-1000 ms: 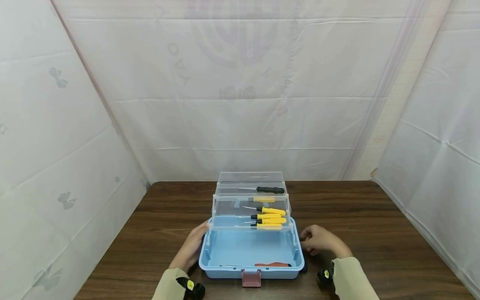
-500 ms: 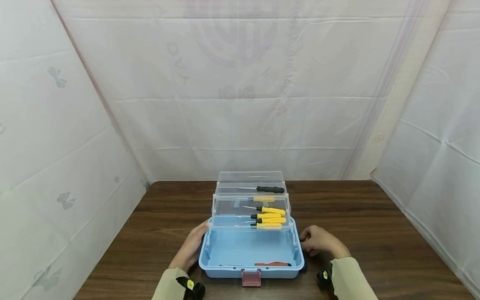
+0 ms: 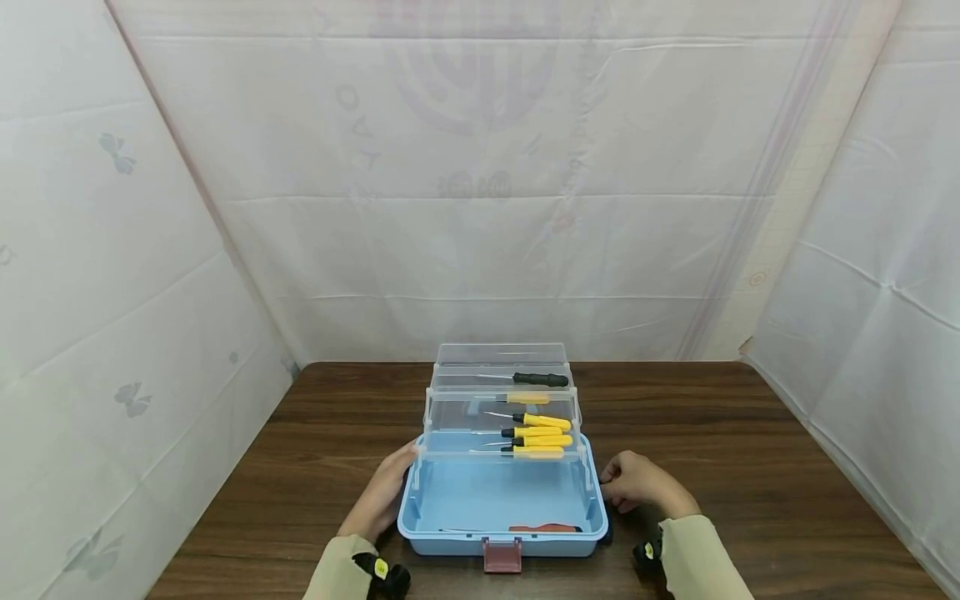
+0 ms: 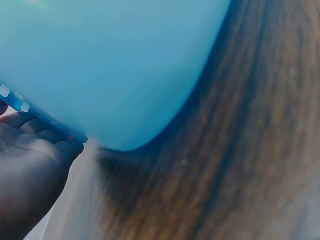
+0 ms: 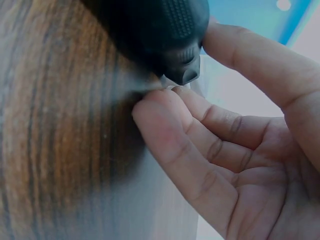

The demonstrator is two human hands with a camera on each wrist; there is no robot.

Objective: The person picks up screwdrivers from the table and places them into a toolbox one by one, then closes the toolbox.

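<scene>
An open light-blue toolbox (image 3: 495,487) stands at the table's near edge, its pink latch (image 3: 502,556) facing me. My left hand (image 3: 386,487) holds its left side near the back corner, and its fingertips are hidden in the head view. Just outside the right wall, my right hand (image 3: 637,483) pinches the end of a black ridged tool handle (image 5: 175,30) between thumb and curled fingers. Most of that tool is hidden behind the box. An orange-red-handled screwdriver (image 3: 546,527) lies inside along the front wall.
Clear fold-out trays (image 3: 453,412) rise at the box's back. They hold several yellow-handled screwdrivers (image 3: 548,421) and a black-handled screwdriver (image 3: 540,379). Dark wooden tabletop (image 3: 337,417) extends to both sides. White sheeting (image 3: 487,250) hangs behind and beside the table.
My right forearm has shifted very slightly left. Both hands keep their places at the toolbox, and the tools and trays look the same.
</scene>
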